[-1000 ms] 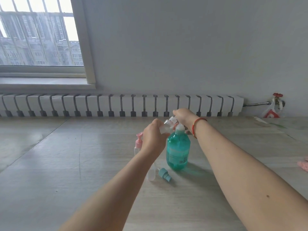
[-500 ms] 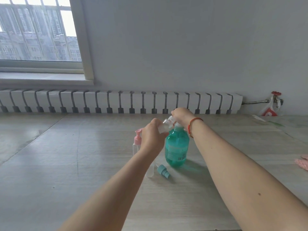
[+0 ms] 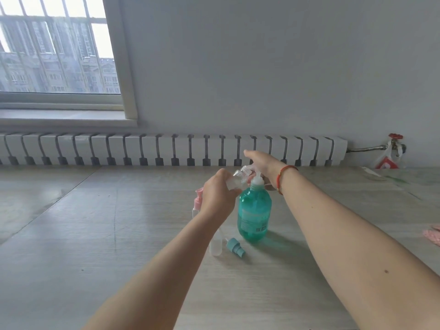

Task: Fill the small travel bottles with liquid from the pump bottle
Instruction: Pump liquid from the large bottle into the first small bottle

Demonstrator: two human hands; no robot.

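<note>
A teal pump bottle (image 3: 254, 215) with a white pump head stands on the pale wooden table (image 3: 95, 234). My left hand (image 3: 217, 196) grips a small clear travel bottle (image 3: 234, 181), tilted with its mouth at the pump's nozzle. My right hand (image 3: 263, 163) lies over the pump head with its fingers stretched out to the left. A travel bottle with a pink pump (image 3: 197, 202) stands just behind my left hand, partly hidden. Another clear travel bottle (image 3: 215, 245) and a loose blue spray cap (image 3: 235, 248) lie in front of the pump bottle.
A white radiator (image 3: 166, 148) runs along the wall behind the table, under a window (image 3: 54, 51). A red valve with a plastic bag (image 3: 390, 151) sits at the far right. Something pink (image 3: 432, 235) lies at the table's right edge.
My right hand's fingers have straightened over the pump head. My left hand keeps the clear bottle at the nozzle. The view has shifted slightly.
</note>
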